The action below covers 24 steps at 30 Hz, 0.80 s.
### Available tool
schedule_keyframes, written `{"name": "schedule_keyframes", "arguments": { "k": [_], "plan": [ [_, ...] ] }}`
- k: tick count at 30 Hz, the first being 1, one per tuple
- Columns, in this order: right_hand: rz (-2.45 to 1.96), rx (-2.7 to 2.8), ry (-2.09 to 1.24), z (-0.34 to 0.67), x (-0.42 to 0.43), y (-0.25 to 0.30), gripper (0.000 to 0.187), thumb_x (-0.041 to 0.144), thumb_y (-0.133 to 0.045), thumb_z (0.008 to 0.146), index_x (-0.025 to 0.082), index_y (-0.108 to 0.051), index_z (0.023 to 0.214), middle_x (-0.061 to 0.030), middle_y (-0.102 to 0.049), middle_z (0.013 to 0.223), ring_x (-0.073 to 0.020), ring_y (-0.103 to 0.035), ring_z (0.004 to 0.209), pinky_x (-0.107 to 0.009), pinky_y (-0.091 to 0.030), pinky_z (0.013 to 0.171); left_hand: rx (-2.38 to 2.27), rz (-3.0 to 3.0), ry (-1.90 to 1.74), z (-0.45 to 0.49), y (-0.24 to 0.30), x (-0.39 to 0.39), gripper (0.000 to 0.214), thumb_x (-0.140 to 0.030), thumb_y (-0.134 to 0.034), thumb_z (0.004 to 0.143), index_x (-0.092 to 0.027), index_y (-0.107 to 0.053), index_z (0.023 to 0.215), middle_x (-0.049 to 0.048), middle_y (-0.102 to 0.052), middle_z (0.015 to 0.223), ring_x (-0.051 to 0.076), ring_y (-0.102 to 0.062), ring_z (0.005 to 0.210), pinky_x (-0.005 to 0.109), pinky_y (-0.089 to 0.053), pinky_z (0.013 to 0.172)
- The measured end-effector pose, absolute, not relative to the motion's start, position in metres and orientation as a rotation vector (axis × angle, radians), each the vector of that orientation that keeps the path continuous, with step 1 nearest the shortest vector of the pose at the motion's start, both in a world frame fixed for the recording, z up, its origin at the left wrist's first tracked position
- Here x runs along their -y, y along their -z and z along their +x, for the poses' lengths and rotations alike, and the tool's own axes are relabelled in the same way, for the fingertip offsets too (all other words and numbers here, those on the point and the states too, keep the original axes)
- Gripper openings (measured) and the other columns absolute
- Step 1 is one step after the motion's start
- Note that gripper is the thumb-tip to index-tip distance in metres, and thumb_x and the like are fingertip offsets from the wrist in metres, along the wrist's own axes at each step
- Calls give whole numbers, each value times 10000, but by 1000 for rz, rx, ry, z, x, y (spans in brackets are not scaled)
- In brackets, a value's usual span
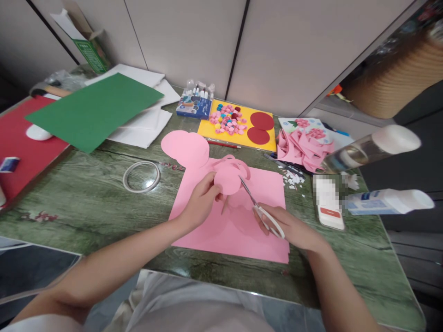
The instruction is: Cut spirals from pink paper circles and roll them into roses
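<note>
My left hand (200,203) is closed in a pinch on a pink paper circle (226,179), holding it up above a large pink paper sheet (238,226) on the green table. My right hand (294,230) grips white-handled scissors (258,205), whose blades point up-left and meet the circle's right edge. A curled pink paper strip (235,161) hangs around the circle's top. Two cut pink circles (185,146) lie just beyond the sheet.
A tape ring (141,176) lies to the left, and green paper (93,108) over white sheets at the back left. A yellow board (238,124) carries small coloured discs and two red circles. Pink scraps (302,145), glue bottles (387,201) and a clear bottle (374,147) sit at right.
</note>
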State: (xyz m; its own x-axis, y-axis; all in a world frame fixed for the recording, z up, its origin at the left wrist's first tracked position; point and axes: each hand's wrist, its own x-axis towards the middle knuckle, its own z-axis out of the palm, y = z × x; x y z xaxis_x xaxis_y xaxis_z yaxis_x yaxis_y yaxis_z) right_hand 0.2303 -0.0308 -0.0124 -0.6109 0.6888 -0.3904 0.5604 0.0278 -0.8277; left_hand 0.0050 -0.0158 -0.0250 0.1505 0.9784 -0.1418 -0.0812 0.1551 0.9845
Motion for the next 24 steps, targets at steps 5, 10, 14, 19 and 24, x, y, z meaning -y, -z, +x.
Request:
{"name": "schedule_keyframes", "arguments": {
  "k": [5,10,14,19,24],
  "plan": [
    [-1326,2169,-1631,231,31,13,320,387,-279,916,182,-449,737,13,-493,631,-114,-448,581,-258,-368,600,-1084,1105,-1043,6,30,16,51,-161,-408,783,-159,-455,766,-32,-473,651,70,-453,598,210,-377,582],
    [-1332,2171,-1640,229,31,13,318,380,-274,919,185,-447,735,13,-489,627,-116,-450,586,-258,-366,600,-1005,1089,-984,10,36,18,208,-240,-486,781,-164,-418,963,-15,-510,734,77,-485,598,218,-395,551],
    [-1332,2190,-1644,229,31,13,319,388,-281,917,187,-446,732,19,-487,623,-116,-458,591,-254,-358,599,-1023,1077,-971,10,35,19,220,-207,-473,778,-166,-420,988,-14,-518,742,75,-491,596,216,-399,554],
    [-1331,2200,-1620,229,31,11,345,404,-277,915,182,-474,738,15,-489,630,-117,-449,588,-253,-352,599,-1059,1121,-905,8,33,20,224,-180,-479,756,-160,-443,977,-18,-530,698,88,-501,596,226,-392,567],
    [-1348,2199,-1629,228,32,10,354,412,-261,918,185,-463,735,17,-484,639,-118,-446,595,-253,-350,605,-1066,1145,-889,9,36,21,178,-176,-465,759,-164,-442,935,-25,-521,688,88,-493,597,236,-393,586]
  ]
}}
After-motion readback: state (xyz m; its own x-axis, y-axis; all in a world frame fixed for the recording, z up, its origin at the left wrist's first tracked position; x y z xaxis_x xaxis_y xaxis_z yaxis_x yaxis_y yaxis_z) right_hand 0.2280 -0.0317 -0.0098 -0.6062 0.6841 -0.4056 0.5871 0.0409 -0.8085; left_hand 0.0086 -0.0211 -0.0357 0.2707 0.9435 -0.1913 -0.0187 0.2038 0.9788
